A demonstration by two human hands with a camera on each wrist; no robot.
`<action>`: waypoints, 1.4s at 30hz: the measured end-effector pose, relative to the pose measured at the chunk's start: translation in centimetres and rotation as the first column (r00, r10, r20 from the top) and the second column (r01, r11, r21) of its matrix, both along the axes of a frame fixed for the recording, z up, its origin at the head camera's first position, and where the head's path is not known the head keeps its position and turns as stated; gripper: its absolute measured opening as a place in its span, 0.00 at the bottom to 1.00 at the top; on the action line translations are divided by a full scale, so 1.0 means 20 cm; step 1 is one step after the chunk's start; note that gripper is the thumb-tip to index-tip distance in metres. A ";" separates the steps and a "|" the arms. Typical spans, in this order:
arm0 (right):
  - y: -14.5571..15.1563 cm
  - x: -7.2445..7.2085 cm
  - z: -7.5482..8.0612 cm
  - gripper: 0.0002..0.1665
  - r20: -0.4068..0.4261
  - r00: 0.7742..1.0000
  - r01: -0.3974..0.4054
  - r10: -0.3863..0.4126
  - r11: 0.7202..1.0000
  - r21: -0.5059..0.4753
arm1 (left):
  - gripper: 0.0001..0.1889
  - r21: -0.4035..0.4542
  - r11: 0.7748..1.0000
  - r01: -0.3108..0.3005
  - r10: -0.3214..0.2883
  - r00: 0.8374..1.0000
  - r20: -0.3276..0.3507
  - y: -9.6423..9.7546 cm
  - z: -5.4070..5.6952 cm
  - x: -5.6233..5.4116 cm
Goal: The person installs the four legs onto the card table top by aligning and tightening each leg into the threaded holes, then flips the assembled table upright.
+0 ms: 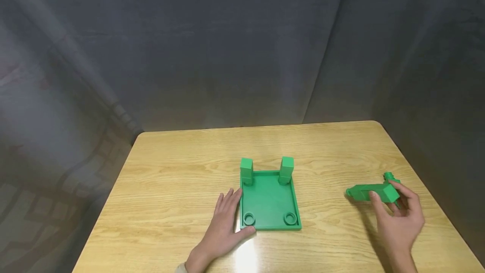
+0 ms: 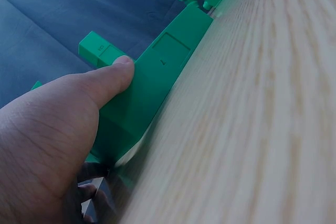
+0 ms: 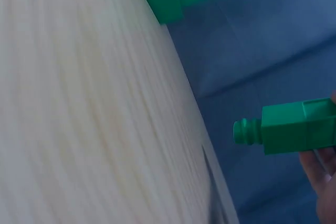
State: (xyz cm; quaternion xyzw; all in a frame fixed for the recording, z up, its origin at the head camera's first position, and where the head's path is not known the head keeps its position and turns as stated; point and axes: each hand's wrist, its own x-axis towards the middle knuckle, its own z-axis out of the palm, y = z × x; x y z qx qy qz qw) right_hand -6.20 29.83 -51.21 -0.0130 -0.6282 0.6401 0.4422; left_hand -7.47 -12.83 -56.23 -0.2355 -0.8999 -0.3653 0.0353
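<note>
A square green tray-like base [image 1: 270, 199] lies on the table, with two upright green posts [image 1: 246, 169] at its back corners and two round sockets [image 1: 290, 218] at the front ones. My left hand [image 1: 223, 233] rests at its front left corner, fingers extended along the left side. In the left wrist view the thumb [image 2: 118, 77] presses against the base's wall. Off to the right, my right hand [image 1: 401, 222] pinches a loose green post [image 1: 371, 193] between thumb and fingers. The right wrist view shows that post's ridged round end [image 3: 248, 131] pointing away from the hand.
Another green piece [image 1: 390, 177] with a ridged end lies just behind the right hand, partly hidden by the held post. The wooden table [image 1: 182, 172] has a grey curtain [image 1: 227, 54] behind it and on both sides.
</note>
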 end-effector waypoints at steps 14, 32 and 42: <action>-0.27 -0.03 0.12 0.31 -0.111 0.942 -0.284 0.316 0.929 0.237 | 0.57 -0.023 0.999 0.029 -0.029 0.999 0.038 0.00 0.02 0.00; -0.82 -0.08 0.24 0.37 0.160 0.839 -0.535 0.520 0.732 0.422 | 0.62 0.021 0.999 0.049 -0.051 0.994 0.095 -0.03 0.04 -0.01; -0.95 -0.10 0.19 0.35 0.247 0.794 -0.596 0.556 0.628 0.501 | 0.62 0.016 0.998 0.055 -0.056 0.995 0.086 -0.03 0.06 -0.01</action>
